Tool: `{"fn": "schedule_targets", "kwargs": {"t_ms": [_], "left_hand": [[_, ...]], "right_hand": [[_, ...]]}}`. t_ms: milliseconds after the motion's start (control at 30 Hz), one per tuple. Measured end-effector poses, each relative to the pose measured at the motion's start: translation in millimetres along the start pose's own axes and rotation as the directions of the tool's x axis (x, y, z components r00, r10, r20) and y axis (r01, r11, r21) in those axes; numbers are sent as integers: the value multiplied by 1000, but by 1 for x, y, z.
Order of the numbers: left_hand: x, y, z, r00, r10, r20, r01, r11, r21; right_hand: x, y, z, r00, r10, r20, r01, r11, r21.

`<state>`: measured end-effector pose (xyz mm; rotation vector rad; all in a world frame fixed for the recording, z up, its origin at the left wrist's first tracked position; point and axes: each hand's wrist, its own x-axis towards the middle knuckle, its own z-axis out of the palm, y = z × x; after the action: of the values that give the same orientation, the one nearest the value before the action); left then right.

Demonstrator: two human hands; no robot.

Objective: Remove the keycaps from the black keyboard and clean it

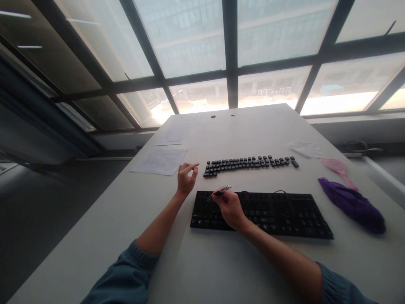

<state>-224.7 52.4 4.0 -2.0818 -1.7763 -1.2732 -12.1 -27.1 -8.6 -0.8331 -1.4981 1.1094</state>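
1. Keyboard [284, 213], black and wide, lies flat on the near half of the white table [221, 270], in front of the person; its cable [280, 191] shows as a loop just beyond the far edge.

2. Loose keycaps [242, 164] stand beyond the keyboard, apart from it, set out in close rows that bend slightly; the block at the left end reaches nearer to the person, and one longer cap lies at the right end.

3. Right hand [232, 209] is over the left part of the keyboard, fingers closed round a small tool [223, 191] with a dark body and a shiny metal end; whether the tool touches a key cannot be told.

4. Left hand [187, 178] is to the left of the rows, near their end, half curled with the index finger stretched toward them; nothing shows in its grasp.

5. Progress, as a judgement: a good many caps are already off and ordered in rows; keys seem to remain along the near edge and at the right end of the keyboard, so a fair share looks left; the upper left part is too dark to count.

6. Farther out, paper sheets [160, 160] lie at the left; a clear plastic wrapper [306, 149], a pink handled object [335, 165] and a purple pouch [352, 207] lie at the right; windows [190, 38] rise behind.
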Motion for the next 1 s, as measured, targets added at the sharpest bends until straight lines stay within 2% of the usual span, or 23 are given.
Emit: {"fn": "schedule_targets", "kwargs": {"t_ms": [133, 300, 467, 700, 867, 1000], "left_hand": [[-22, 14, -20, 998, -56, 26, 57, 997, -49], [-57, 42, -42, 993, -54, 103, 70, 986, -151], [-81, 59, -52, 983, -33, 181, 75, 970, -229], [-90, 63, -44, 962, 0, 272, 74, 962, -262], [-90, 62, -43, 957, 13, 291, 67, 962, -264], [-86, 65, -51, 920, 96, 380, 24, 954, -300]], "right_hand": [[0, -7, -1, 999, -41, 9, 41, 999, -7], [-3, -14, -6, 997, -70, 41, 72, 997, -43], [-3, -11, -15, 996, -58, 67, 64, 993, -99], [-7, -11, -15, 966, -68, 250, 120, 973, -200], [-11, -13, -12, 927, -87, 366, 205, 933, -296], [-13, -10, -12, 921, -108, 374, 244, 909, -338]]}}
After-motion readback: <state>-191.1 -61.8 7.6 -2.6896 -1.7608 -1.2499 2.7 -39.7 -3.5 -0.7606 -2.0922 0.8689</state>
